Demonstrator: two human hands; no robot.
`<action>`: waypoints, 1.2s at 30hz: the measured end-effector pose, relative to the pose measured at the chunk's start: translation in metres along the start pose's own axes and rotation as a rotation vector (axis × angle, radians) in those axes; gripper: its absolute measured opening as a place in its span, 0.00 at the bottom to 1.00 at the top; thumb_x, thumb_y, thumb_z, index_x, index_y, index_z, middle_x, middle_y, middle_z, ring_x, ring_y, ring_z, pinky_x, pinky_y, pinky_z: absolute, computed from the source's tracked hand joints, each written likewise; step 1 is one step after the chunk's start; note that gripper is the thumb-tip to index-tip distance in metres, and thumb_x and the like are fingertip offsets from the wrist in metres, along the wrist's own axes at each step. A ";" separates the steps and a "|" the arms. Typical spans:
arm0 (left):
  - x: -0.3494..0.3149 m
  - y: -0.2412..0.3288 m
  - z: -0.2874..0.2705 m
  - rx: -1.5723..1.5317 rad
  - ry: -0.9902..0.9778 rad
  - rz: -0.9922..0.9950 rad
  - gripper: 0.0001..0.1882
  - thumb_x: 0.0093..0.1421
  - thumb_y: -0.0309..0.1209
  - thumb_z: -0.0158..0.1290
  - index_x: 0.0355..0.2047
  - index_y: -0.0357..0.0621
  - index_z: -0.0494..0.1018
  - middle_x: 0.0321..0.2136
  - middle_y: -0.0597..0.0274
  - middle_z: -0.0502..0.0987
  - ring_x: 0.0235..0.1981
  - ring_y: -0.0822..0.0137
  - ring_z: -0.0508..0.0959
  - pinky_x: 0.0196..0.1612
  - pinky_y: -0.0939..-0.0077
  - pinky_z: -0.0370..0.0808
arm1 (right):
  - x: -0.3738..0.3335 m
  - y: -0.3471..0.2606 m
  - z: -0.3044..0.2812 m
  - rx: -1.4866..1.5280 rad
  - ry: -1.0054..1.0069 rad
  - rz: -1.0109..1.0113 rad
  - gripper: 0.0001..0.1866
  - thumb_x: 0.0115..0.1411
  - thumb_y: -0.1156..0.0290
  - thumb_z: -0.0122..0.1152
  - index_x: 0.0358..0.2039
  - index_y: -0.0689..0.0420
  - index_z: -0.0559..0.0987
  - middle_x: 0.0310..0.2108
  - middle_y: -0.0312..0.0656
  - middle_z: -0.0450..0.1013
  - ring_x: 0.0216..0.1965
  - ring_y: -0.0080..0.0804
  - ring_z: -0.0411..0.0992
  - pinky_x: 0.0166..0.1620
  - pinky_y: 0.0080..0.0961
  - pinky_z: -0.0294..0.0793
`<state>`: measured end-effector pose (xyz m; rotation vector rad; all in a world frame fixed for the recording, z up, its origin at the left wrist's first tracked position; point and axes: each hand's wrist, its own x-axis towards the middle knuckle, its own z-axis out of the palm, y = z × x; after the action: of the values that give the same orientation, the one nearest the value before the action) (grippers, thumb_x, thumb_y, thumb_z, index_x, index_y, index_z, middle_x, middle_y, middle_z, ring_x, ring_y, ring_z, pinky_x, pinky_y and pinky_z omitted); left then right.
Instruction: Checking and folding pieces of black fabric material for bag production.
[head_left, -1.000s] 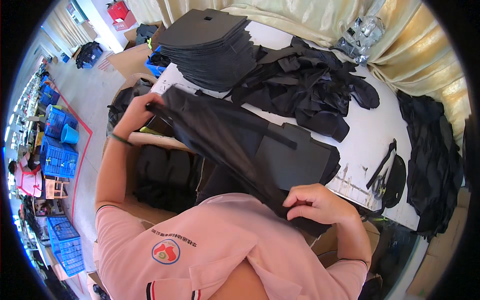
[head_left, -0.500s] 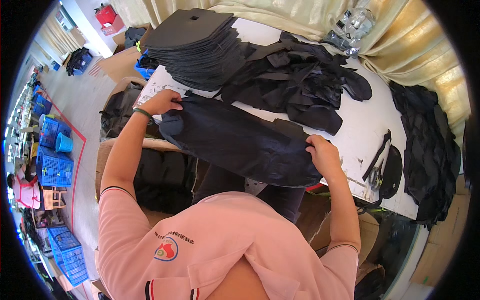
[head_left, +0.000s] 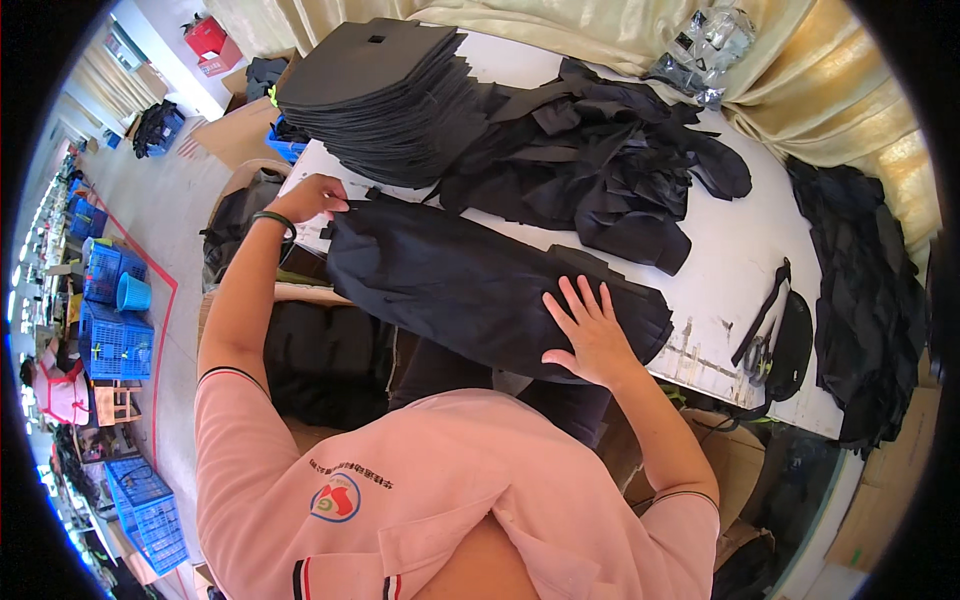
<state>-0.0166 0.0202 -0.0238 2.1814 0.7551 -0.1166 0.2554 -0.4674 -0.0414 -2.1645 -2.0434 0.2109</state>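
Observation:
A long piece of black fabric [head_left: 450,280] lies across the near edge of the table, its front side hanging over toward my lap. At its left end my left hand [head_left: 312,198] is closed, pinching the upper corner between thumb and fingers. My right hand [head_left: 588,330] rests flat on the right part of the fabric, fingers spread. Just beyond it spreads a loose heap of black fabric pieces [head_left: 600,150]. A tall stack of dark, flat panels [head_left: 370,90] stands at the back left of the table.
On the white table's [head_left: 715,285] right side lie a black pouch [head_left: 790,345] and scissors [head_left: 761,358]. More black fabric [head_left: 865,300] hangs over the right edge. A clear plastic bag [head_left: 712,45] sits by the curtain [head_left: 800,70]. Open boxes with black goods [head_left: 325,350] stand below left.
My right hand has let go of the fabric's right corner and moved left, now flat on top of it. My left hand keeps its corner, shifted slightly left. The fabric's right end has settled on the table.

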 end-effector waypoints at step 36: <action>0.007 0.135 -0.073 0.407 0.576 0.419 0.25 0.51 0.43 0.65 0.47 0.48 0.77 0.41 0.59 0.82 0.45 0.57 0.80 0.49 0.66 0.75 | 0.113 -0.039 -0.050 1.442 0.185 0.109 0.08 0.62 0.77 0.60 0.41 0.65 0.77 0.32 0.38 0.77 0.31 0.25 0.78 0.38 0.18 0.76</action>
<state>0.0518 0.0092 0.1134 2.7558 0.5890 0.6482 0.2341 -0.3536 0.0165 -1.2280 -0.9783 1.0366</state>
